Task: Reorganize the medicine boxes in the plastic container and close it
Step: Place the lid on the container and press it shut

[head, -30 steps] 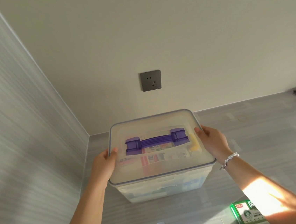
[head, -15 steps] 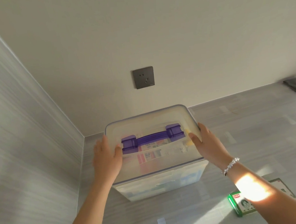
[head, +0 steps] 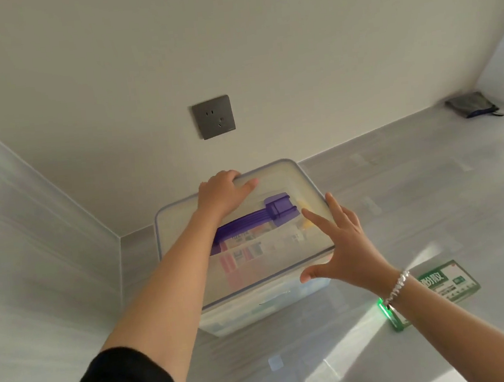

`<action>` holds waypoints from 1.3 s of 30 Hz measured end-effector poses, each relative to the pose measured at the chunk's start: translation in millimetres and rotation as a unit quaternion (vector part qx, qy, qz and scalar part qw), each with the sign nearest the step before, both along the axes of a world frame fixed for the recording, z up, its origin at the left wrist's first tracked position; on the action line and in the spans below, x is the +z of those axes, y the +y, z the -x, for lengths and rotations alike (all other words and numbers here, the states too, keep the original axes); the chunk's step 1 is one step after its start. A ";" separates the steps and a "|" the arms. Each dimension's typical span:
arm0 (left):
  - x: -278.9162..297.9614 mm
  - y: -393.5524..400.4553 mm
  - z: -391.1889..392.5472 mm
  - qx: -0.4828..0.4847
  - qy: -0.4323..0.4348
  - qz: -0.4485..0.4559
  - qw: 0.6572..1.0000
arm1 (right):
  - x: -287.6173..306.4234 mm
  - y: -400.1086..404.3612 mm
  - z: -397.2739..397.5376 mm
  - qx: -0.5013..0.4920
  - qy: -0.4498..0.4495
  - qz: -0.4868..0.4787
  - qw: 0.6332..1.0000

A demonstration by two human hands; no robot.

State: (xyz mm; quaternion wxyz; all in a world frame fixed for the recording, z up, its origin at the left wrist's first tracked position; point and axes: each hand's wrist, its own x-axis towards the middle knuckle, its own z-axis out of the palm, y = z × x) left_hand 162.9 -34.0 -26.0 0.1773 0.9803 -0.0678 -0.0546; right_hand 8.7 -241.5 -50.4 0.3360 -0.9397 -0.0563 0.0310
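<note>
From the head camera, the plastic container [head: 266, 307] stands on the pale grey floor [head: 415, 192], close to the corner where the cream wall meets the striped side wall; it is translucent and its lid [head: 287, 184] sits on top, with a purple handle [head: 248, 222] lying flat across the middle. Through the cloudy lid the medicine boxes [head: 245, 253] show as pink, white and yellow shapes, too blurred to count. The left hand [head: 223, 194] reaches across the lid to its far rim, palm down, fingers together and curled over the edge, pressing rather than gripping anything. The right hand [head: 340, 243] is at the near right corner of the lid with fingers spread apart, thumb low by the rim; whether the palm touches the lid is hard to tell. A beaded bracelet [head: 398, 289] circles the right wrist. Floor lies open to the right and toward the viewer, tight only at the left wall. A green and white box [head: 444, 285] lies on the floor just right of the container, bearing Chinese writing I cannot read with certainty. A grey wall socket [head: 213, 117] sits above the container.
</note>
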 end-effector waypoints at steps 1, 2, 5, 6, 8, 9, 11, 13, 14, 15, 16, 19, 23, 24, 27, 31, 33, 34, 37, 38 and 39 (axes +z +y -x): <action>1.3 -1.3 -2.9 0.009 0.014 0.013 1.000 | -0.8 0.0 -0.1 -0.004 -0.003 -0.009 1.000; 2.0 -1.9 -5.9 0.019 0.028 0.028 0.999 | -1.3 0.1 -0.1 -0.008 -0.004 -0.018 1.000; 1.3 -1.0 -9.6 0.040 0.054 0.052 0.996 | -1.9 1.3 -0.1 -0.019 -0.006 -0.032 0.999; 0.9 -0.4 -11.0 0.045 0.057 0.055 0.996 | -2.3 1.4 -0.5 -0.024 -0.008 -0.038 0.999; 0.2 0.6 -13.4 0.051 0.067 0.058 0.995 | -3.2 1.8 -0.7 -0.028 -0.014 -0.045 0.998; -0.5 1.0 -14.6 0.054 0.069 0.061 0.994 | -3.6 1.9 -0.6 -0.029 -0.016 -0.047 0.998; -0.7 0.6 -16.2 0.053 0.070 0.069 0.994 | -4.1 1.8 -0.2 -0.032 -0.023 -0.049 0.998; 1.2 -0.1 -19.2 0.047 0.080 0.071 0.993 | -4.6 1.5 -0.4 -0.036 -0.029 -0.047 0.998; 2.0 0.3 -22.1 0.040 0.094 0.070 0.992 | -4.6 1.4 -0.4 -0.036 -0.030 -0.042 0.998; 3.4 0.8 -24.3 0.028 0.113 0.066 0.991 | -4.6 1.4 0.1 -0.036 -0.031 -0.037 0.998; 4.9 1.3 -26.4 0.017 0.131 0.061 0.989 | -4.4 1.0 0.2 -0.034 -0.030 -0.035 0.998; 4.1 2.8 -30.7 -0.009 0.145 0.063 0.987 | -0.1 0.8 0.3 -0.011 -0.015 -0.028 0.999; 1.3 -3.0 -26.2 -0.023 0.123 0.063 0.990 | 5.9 0.4 -0.1 0.006 0.010 0.025 1.000; 1.1 -5.8 -24.2 -0.021 0.115 0.058 0.991 | 6.9 1.7 -0.1 0.006 0.011 0.051 0.999; 1.9 -14.2 -21.0 -0.004 0.094 0.049 0.994 | 8.8 6.3 -1.0 0.006 0.006 0.112 0.994; 6.0 -20.2 -26.7 0.018 0.118 0.040 0.992 | 6.5 1.4 -3.4 0.027 0.015 0.091 0.995; 8.0 -21.5 -32.0 0.016 0.140 0.050 0.989 | 4.2 -3.0 -3.2 0.033 0.012 0.059 0.998; 8.4 -21.7 -34.4 0.012 0.150 0.056 0.987 | 3.1 -3.9 -3.3 0.032 0.012 0.051 0.998; 5.2 -20.8 -38.9 0.006 0.157 0.065 0.985 | -2.3 -3.6 -3.5 0.023 0.000 0.046 0.999; 3.3 -20.0 -40.0 0.004 0.152 0.067 0.986 | -4.2 -3.3 -3.3 0.018 -0.009 0.037 0.999; 1.6 -19.5 -40.1 0.003 0.148 0.068 0.987 | -6.3 -3.4 -2.8 0.012 -0.018 0.023 1.000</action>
